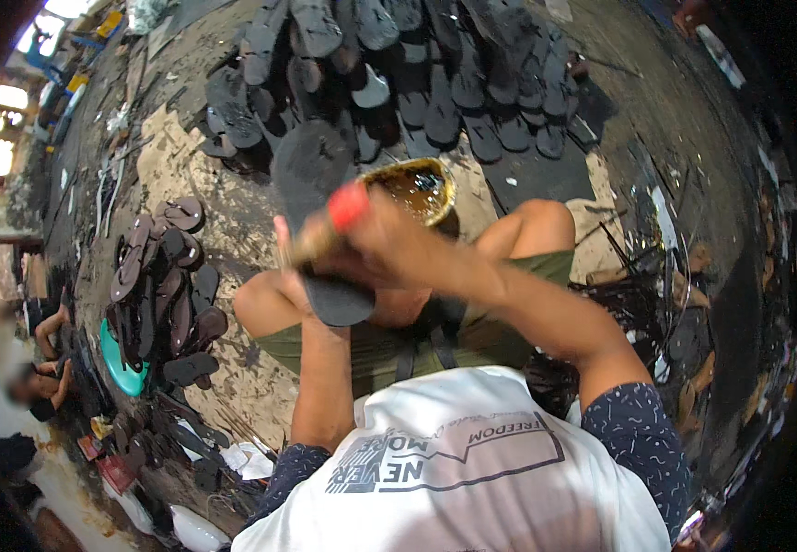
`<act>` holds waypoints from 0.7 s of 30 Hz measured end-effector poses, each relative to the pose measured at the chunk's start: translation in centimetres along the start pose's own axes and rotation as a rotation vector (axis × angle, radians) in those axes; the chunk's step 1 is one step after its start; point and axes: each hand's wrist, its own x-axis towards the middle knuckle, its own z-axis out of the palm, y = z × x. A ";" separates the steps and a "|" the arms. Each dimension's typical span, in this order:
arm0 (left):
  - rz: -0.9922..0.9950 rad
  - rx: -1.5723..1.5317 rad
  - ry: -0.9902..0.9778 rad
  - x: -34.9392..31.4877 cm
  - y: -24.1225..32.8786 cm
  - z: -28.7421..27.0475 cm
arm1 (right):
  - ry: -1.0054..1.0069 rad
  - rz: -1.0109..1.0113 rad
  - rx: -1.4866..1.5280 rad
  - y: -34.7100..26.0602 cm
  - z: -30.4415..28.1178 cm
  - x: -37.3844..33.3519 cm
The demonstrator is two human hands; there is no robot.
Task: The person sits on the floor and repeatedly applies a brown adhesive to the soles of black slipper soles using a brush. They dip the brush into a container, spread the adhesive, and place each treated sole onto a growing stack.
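A broad pile of dark soles (408,83) fills the top centre of the frame; a smaller heap of brown sandals (164,276) lies at the left. Near the centre, your left hand (299,293), partly hidden, curls around the lower left edge of a single black sole (309,161). Beside it sits a yellow-rimmed bowl (452,190) of brown liquid. Your right hand (382,237), blurred, is closed around a red-and-tan brush-like tool (348,204) over that sole; whether they touch, I cannot tell.

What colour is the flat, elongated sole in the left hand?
The sole is dark grey to black; best seen in the head view.
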 end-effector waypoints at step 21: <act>0.062 0.231 -0.201 26.0 12.8 -1.7 | 0.306 0.711 0.297 -1.3 -8.2 -4.2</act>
